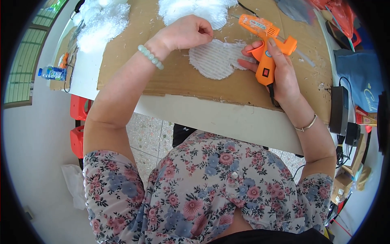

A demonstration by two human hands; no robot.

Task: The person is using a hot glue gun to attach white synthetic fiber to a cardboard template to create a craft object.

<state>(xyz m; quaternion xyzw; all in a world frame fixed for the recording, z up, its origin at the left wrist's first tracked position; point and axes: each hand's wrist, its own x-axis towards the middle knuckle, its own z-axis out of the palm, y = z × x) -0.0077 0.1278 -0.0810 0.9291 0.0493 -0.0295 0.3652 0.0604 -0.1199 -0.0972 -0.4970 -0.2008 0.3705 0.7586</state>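
Note:
My right hand (287, 79) is wrapped round an orange hot glue gun (266, 67), fingers by its trigger. The gun's nozzle points away to the far left, and a black cord leaves the bottom of its handle. My left hand (185, 33) is closed with fingertips pinched together; whatever they hold, if anything, is too small to make out. Just below that hand lies a white ribbed, fuzzy fabric piece (213, 61) with a rounded outline, flat on brown cardboard (162, 83). Its right end is near my right fingers and partly hidden by them.
White fluffy fibre (101, 26) is heaped at the far left, with another white fluffy pile (195, 10) at the back. The white table edge (215, 118) runs in front of me. A bottle (55, 73) stands left; a blue bag (361, 77) and black box (339, 110) are right.

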